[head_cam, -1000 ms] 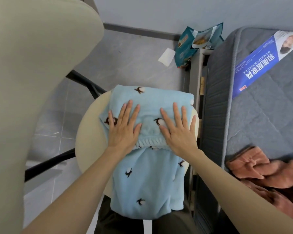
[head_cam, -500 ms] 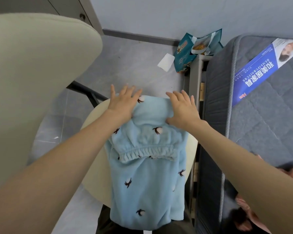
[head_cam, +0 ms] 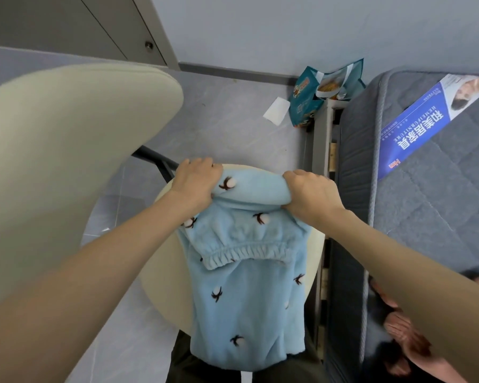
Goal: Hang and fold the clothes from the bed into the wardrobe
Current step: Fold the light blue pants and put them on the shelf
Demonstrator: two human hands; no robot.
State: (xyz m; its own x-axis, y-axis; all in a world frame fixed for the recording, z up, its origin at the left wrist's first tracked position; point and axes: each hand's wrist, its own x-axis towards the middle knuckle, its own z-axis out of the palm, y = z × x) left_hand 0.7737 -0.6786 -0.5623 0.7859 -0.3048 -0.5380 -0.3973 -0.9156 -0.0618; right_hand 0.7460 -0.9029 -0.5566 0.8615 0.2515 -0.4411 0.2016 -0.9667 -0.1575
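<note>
Your left hand (head_cam: 198, 183) & right hand (head_cam: 309, 193) each clamp a corner of the far fold on the blue fleece pj pants (head_cam: 246, 299), prob so it flips square. Pants lie on the chair seat (head_cam: 172, 286) beside the mattress (head_cam: 426, 217).

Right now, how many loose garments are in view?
2. A light blue garment on the chair seat, its far fold gripped by the left hand and right hand; a pink garment on the mattress, partly behind the forearm. More may be hidden.
</note>
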